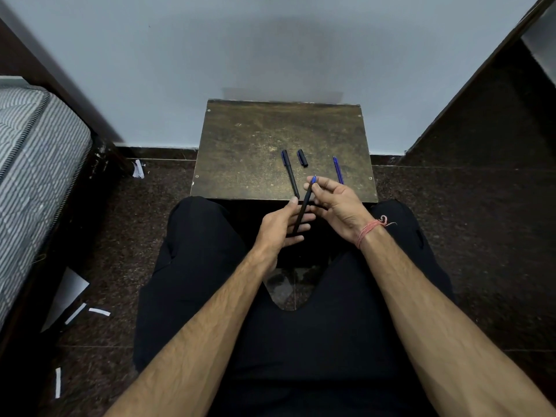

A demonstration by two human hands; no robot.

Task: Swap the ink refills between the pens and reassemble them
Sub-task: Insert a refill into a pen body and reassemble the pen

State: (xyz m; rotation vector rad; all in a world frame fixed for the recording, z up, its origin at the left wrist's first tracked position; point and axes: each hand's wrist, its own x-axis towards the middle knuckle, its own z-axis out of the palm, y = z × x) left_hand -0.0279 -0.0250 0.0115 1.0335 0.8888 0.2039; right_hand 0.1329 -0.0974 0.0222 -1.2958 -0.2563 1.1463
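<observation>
I hold a black pen barrel [304, 206] over the near edge of the small wooden table [246, 145]. My left hand [279, 227] grips its lower part. My right hand [337, 203] pinches the blue tip end at the top between thumb and fingers. A second black pen [290, 173] with its cap on lies on the table just beyond my left thumb. To that pen's right rests a loose black cap [302, 158]. A bare blue refill [338, 170] lies further right, near my right fingers.
The table stands against a pale wall. A striped mattress [33, 164] is on the left and a dark wooden panel [493, 109] on the right. White paper scraps [99, 311] lie on the dark stone floor. My knees sit under the table's front edge.
</observation>
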